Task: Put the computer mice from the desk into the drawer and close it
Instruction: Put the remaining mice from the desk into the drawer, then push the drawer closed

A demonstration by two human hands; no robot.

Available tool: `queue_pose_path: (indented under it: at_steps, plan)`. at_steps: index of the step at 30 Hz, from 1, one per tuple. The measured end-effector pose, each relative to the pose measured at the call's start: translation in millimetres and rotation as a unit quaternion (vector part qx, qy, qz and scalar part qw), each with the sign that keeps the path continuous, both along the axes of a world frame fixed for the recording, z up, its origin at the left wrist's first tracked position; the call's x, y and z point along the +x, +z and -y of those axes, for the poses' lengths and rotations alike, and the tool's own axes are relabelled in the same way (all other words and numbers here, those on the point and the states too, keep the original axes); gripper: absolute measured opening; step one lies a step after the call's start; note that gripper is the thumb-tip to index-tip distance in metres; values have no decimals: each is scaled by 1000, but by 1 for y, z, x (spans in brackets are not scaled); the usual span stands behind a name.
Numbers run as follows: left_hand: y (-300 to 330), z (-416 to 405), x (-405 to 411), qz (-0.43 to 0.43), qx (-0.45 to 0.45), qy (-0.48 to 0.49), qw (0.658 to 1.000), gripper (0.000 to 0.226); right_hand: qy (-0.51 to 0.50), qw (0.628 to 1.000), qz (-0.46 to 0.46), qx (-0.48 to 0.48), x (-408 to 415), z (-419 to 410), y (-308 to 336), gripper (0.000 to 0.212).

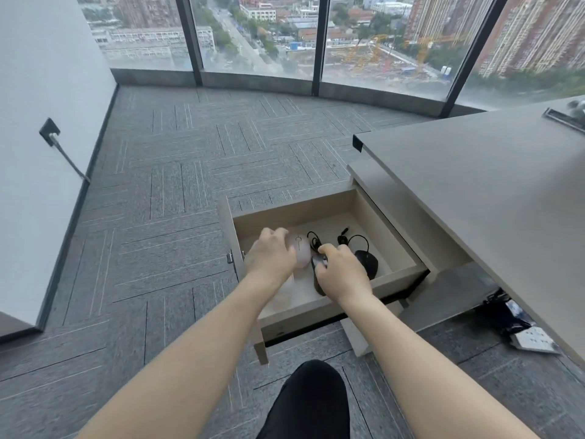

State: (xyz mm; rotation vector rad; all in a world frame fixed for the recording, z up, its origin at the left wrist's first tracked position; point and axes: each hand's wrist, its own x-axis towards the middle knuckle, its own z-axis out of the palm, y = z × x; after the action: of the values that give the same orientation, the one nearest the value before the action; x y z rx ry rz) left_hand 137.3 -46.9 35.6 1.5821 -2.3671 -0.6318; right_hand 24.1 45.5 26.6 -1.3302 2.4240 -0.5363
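Note:
The beige drawer (319,209) stands pulled out from the cabinet under the grey desk (474,185). Both my hands reach down into it. My left hand (269,258) rests over a pale pink mouse (300,251) on the drawer floor, fingers curled around its left side. My right hand (340,269) grips a dark grey mouse (318,264) just right of the pink one. A black wired mouse (367,263) lies further right in the drawer, its black cable (348,240) coiled behind it.
A recessed slot (563,120) and a dark object sit at the desk's far right corner. A power strip (533,342) and black cables lie on the carpet under the desk. My dark-clad knee (313,394) is below the drawer. Wall and windows stand beyond.

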Motion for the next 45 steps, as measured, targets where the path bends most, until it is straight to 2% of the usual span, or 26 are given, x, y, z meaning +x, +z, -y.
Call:
queue_pose_path:
  at_steps: [3, 5, 10, 12, 14, 16, 19, 22, 25, 28, 34, 37, 45]
  plan:
    - [24, 2, 31, -160, -55, 35, 985, 36, 11, 997, 23, -69, 26, -36, 17, 23]
    - [27, 1, 54, -212, -46, 72, 973, 34, 24, 996, 37, -74, 52, -60, 18, 25]
    - [3, -19, 102, -268, 105, 180, 940, 42, 45, 993, 97, -43, 110, -94, -3, 30]
    - [-14, -32, 115, -288, 169, 191, 923, 46, 61, 993, 104, 3, 124, -99, -11, 43]
    - [-28, -44, 119, -333, 227, 195, 894, 47, 71, 992, 102, 36, 131, -100, -19, 57]
    - [-34, -56, 118, -393, 278, 204, 852, 38, 60, 993, 89, 48, 136, -99, -24, 61]
    - [-35, -71, 112, -466, 336, 202, 793, 27, 32, 995, 73, 52, 141, -93, -29, 59]
    - [-37, -74, 110, -499, 359, 186, 767, 32, 9, 997, 70, 43, 142, -85, -29, 55]
    - [-36, -70, 108, -496, 379, 167, 763, 31, -4, 997, 68, 26, 137, -82, -28, 49]
    - [-40, -65, 97, -469, 400, 140, 775, 32, -20, 998, 58, 6, 127, -83, -30, 38]
    - [-46, -70, 43, -445, 442, 74, 775, 39, -111, 990, 87, -27, 87, -92, -37, 27]
    - [-44, -75, 7, -445, 458, 48, 768, 35, -154, 984, 86, -30, 55, -98, -39, 28]
    - [-37, -83, -81, -428, 457, 52, 778, 37, -259, 958, 107, -60, -22, -111, -44, 40]
